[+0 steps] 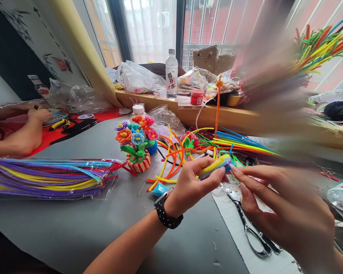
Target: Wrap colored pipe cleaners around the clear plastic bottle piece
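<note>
Near the middle of the head view, my left hand (198, 178) pinches a small fuzzy piece (215, 165) in yellow, light blue and purple between thumb and fingers. A dark dotted watch strap is on that wrist. My right hand (270, 194) is at the piece's right end, thumb and fingers drawn together; what lies between its fingertips is too small to make out. Behind the hands lie loose pipe cleaners (174, 152) in orange, yellow, green and blue. Scissors (253, 232) rest on white paper (228, 228) below my right hand.
A striped pot of fuzzy flowers (138, 161) stands left of my hands. Bagged pipe cleaners (48, 179) lie at the left. Another person's hands (37, 114) are over a red cloth. A water bottle (172, 76) stands on the sill. A large blur covers the upper right.
</note>
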`<state>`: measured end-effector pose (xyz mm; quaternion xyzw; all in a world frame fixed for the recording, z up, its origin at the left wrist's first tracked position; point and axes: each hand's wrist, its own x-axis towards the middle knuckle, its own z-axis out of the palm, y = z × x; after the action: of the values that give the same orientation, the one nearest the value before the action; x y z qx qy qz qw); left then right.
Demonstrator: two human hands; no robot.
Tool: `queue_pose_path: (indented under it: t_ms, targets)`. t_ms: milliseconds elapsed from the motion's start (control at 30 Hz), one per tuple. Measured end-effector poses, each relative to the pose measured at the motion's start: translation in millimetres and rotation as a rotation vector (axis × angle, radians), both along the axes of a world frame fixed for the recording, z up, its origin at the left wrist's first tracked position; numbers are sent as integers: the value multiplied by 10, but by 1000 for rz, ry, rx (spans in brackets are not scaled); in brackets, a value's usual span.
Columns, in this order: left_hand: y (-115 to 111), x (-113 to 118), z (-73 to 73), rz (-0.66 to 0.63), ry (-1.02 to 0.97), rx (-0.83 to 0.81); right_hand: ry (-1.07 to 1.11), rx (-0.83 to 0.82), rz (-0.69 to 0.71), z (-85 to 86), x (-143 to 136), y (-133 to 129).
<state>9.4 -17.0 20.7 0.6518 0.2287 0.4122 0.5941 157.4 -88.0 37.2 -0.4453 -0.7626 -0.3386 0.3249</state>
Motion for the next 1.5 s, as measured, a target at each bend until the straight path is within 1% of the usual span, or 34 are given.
queue_pose_path:
  t_ms: [167, 267, 333, 433, 467, 500, 567, 633, 700, 900, 1133, 1300, 1500]
  targets:
    - [10, 7, -14, 75, -13, 200, 73, -28, 82, 23, 0, -9]
    - [20, 9, -17, 162, 33, 340, 203, -83, 96, 28, -2, -17]
    - [21, 9, -16, 201, 66, 421, 321, -146, 64, 30, -7, -26]
    - [15, 15, -14, 223, 89, 501, 581, -289, -29, 34, -6, -33]
    - [12, 18, -14, 227, 92, 521, 690, -358, -39, 33, 0, -32]
    - [10, 20, -15, 227, 96, 540, 791, -432, -26, 30, 11, -27]
    - [8, 24, -18, 221, 91, 574, 932, -594, 54, 19, 44, -13]
    - [11, 24, -19, 203, 75, 597, 995, -725, 144, -1, 84, 5]
    - [15, 21, -18, 186, 50, 605, 1021, -796, 204, -24, 116, 19]
    - [6, 17, 0, 130, -8, 606, 1069, -835, 304, -62, 111, 27]
    - [-12, 27, 2, 111, -65, 600, 1034, -810, 299, -64, 103, 1]
    - [-11, 22, 10, 108, -75, 601, 1001, -786, 347, -102, 124, 7]
    - [-22, 7, 18, 94, -80, 577, 1032, -737, 353, -138, 80, 22]
